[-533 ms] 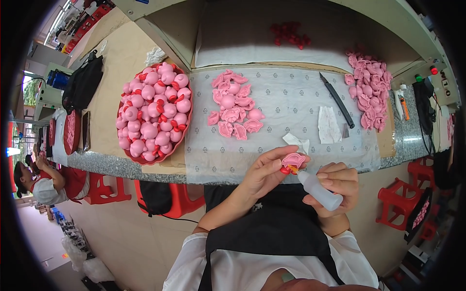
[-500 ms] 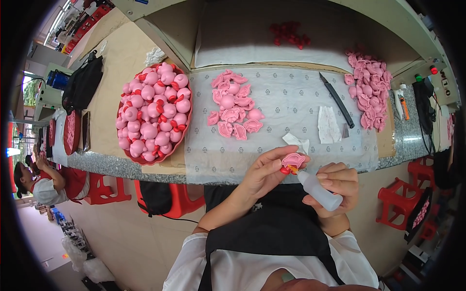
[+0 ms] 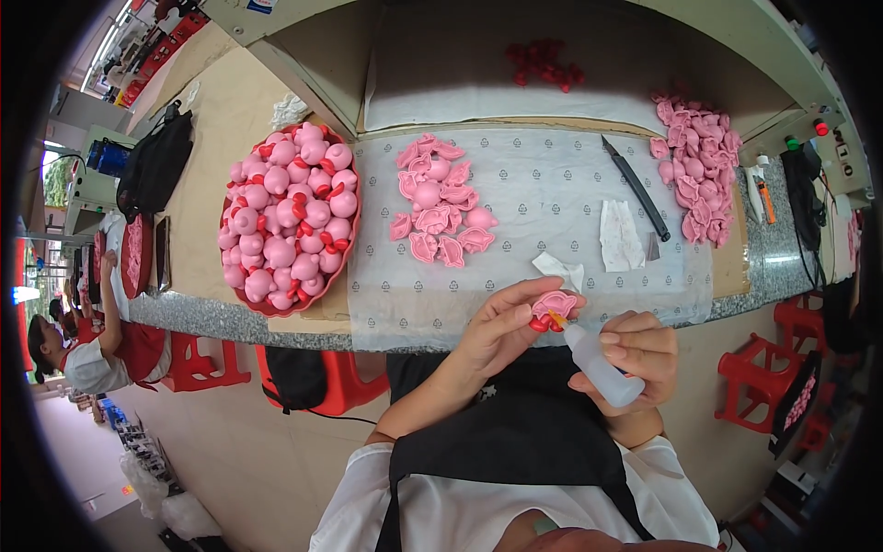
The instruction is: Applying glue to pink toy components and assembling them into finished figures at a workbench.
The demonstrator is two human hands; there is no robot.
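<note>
Near the table's front edge, my left hand [image 3: 497,333] is closed on a small pink moulded piece [image 3: 555,303], hollow side showing. A glossy red part [image 3: 539,325] sits at its lower edge. My right hand [image 3: 641,351] grips a translucent squeeze bottle [image 3: 607,373], tilted with its orange tip [image 3: 557,320] against or very close to the pink piece; whether they touch I cannot tell. Any liquid at the tip is too small to see. Just beyond my left fingertips lies a crumpled white tissue [image 3: 559,270].
Several loose pink pieces [image 3: 437,219] lie on the paper-covered table. To the left stands a red basin [image 3: 345,267] heaped with pink balls and red parts. Rightward are a folded tissue [image 3: 623,237], a black utility knife [image 3: 635,187] and a pink heap [image 3: 701,175]. Red parts [image 3: 543,64] lie under the shelf.
The bottle has swung slightly more upright, its base shifting a little left and down, its tip still at the pink piece. At far left, another person's arm has reached up toward the table.
</note>
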